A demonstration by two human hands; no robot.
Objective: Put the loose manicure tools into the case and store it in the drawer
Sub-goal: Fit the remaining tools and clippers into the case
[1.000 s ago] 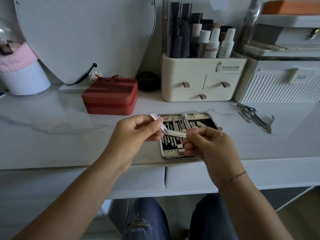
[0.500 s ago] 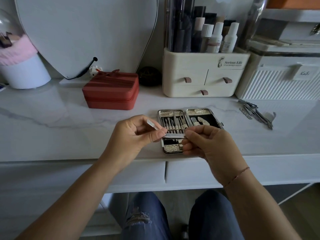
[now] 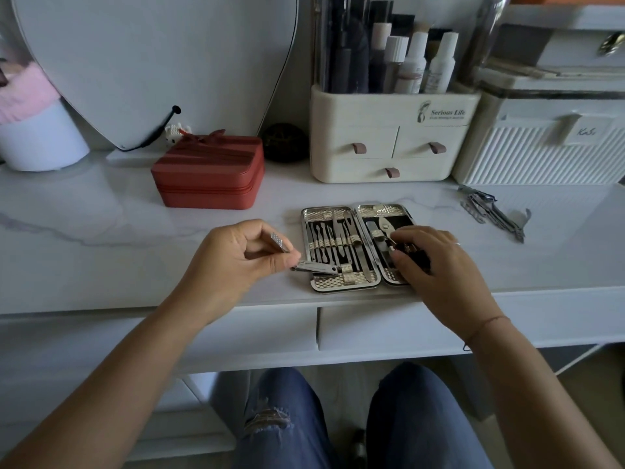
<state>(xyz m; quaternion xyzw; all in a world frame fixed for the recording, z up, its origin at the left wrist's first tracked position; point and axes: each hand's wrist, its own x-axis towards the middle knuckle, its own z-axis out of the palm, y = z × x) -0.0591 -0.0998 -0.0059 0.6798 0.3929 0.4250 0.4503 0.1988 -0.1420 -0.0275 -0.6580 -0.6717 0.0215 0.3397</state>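
Note:
The metal manicure case lies open on the white marble tabletop, several tools strapped in its left half. My left hand pinches a silver nail clipper with its lever raised, just left of the case. My right hand rests on the right half of the case, fingers curled over a dark strap and a tool there; what they grip is partly hidden. A heap of loose manicure tools lies at the right of the table.
A red zip box, a cream cosmetics organiser with small drawers and a white ribbed box stand behind the case. A heart-shaped mirror leans at the back. Two closed table drawers run under the front edge.
My right hand let go of the clipper and moved right onto the case's right half. My left hand lowered the clipper beside the case's left edge.

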